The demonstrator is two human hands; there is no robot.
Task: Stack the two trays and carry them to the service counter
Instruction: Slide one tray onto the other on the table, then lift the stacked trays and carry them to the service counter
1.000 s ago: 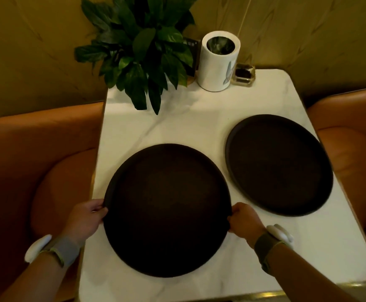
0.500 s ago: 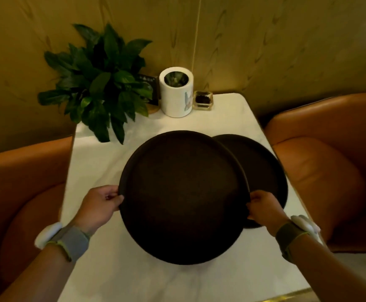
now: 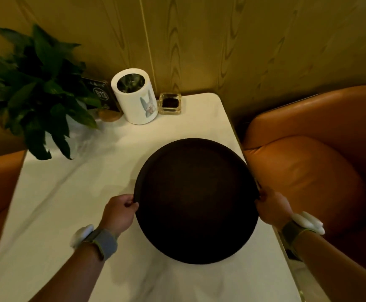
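Observation:
A round dark tray sits over the right side of the white marble table. My left hand grips its left rim and my right hand grips its right rim. The second dark tray is fully hidden under the one I hold; I cannot tell whether the two touch. Both wrists wear grey bands.
At the back of the table stand a leafy green plant, a white cylindrical holder with a rabbit picture, a small glass dish and a dark table-number sign. Orange upholstered seats flank the table; a wood-grain wall is behind.
I lifted the left tray and carried it rightward until it covers the other tray completely. Both hands kept their grip on its rim.

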